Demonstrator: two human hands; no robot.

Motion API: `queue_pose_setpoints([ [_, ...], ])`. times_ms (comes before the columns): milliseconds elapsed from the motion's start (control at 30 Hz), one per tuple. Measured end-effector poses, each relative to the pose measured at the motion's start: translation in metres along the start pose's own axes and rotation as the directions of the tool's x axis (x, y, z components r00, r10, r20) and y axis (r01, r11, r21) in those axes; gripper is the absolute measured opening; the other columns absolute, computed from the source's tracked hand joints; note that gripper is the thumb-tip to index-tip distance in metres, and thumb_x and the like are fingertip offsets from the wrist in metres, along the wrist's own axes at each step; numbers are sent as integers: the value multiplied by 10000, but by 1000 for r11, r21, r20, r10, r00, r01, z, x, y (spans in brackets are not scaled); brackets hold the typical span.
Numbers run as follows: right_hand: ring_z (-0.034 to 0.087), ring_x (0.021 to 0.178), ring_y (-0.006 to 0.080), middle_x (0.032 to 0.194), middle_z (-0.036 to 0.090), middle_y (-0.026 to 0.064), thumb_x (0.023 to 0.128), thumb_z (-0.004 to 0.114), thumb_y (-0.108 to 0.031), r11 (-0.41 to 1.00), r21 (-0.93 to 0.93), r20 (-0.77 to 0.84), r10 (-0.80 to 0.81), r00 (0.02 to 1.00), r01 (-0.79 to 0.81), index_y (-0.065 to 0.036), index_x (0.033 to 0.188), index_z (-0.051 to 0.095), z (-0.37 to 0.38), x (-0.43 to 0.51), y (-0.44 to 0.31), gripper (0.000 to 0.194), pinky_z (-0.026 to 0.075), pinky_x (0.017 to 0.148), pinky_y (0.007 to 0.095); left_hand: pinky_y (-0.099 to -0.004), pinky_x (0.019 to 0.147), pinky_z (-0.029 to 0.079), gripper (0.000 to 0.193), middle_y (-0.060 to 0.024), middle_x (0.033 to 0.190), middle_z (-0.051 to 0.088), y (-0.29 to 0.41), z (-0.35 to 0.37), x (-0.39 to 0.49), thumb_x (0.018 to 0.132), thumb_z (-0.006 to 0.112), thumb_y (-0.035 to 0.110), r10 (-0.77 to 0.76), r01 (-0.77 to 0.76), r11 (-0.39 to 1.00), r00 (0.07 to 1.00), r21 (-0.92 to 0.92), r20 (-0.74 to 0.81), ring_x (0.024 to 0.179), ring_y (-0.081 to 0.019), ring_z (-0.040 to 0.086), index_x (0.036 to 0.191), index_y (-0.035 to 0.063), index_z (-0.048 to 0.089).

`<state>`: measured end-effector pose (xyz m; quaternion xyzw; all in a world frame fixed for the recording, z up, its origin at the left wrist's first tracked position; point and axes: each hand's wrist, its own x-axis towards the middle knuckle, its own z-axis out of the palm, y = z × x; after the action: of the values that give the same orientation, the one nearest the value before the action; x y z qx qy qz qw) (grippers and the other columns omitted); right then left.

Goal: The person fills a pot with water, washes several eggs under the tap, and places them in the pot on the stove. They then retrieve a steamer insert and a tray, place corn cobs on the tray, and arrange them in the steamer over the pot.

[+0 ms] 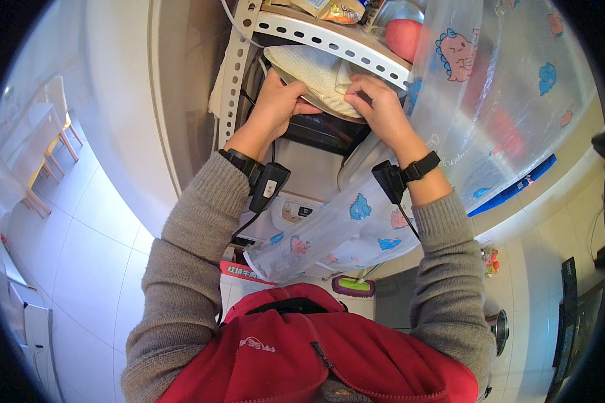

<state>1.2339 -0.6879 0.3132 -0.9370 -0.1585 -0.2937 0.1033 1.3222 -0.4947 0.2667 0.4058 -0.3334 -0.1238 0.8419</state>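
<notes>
A round cream woven mat point(312, 75) is tilted just under the top board of a shelf rack. My left hand point(281, 103) grips its lower left rim, thumb on top and fingers below. What looks like a thin, stiff edge shows along the rim, but I cannot tell whether it is a separate piece. On the right, my right hand point(375, 103) pinches a folded-over flap point(344, 78) of the woven material between thumb and fingers. A black appliance point(327, 131) sits directly beneath the mat, partly hidden by it.
White slotted-angle steel point(302, 34) frames the rack. Food packets point(333, 10) and a red round object point(403, 38) occupy its top. A clear cartoon-printed plastic curtain point(484, 101) hangs at right. Lower down are a white appliance with a control panel point(297, 211), a red box point(247, 272) and a mop head point(353, 286).
</notes>
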Motion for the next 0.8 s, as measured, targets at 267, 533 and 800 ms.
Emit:
queue_pose_setpoints([
  [267,458,1169,441,1256,482,301,789,658,-424,981,-166,-187,-130,974,99,-65,1214,573,17,-7,-37,563,365,1002,446,-345,685,601,428,-172,1150,531,-9,0,-2,844,535,21,40,-38,998,999,-53,30,968,-261,625,1224,-18,344],
  [533,468,1180,413,1277,490,261,820,627,-281,996,-62,-167,-68,984,59,-76,1202,580,27,1,-34,436,374,1001,448,-324,675,601,414,-165,1142,523,-25,4,-3,848,539,23,44,-30,988,995,-150,92,903,-239,641,1206,-5,334],
  [800,576,1043,333,1145,607,146,739,631,-97,879,-424,-86,-277,957,216,-71,1028,639,11,-8,-25,290,460,904,393,-349,677,606,433,-165,1144,531,-33,12,-13,838,490,-14,-12,19,994,998,-109,62,918,-264,641,1241,11,334],
])
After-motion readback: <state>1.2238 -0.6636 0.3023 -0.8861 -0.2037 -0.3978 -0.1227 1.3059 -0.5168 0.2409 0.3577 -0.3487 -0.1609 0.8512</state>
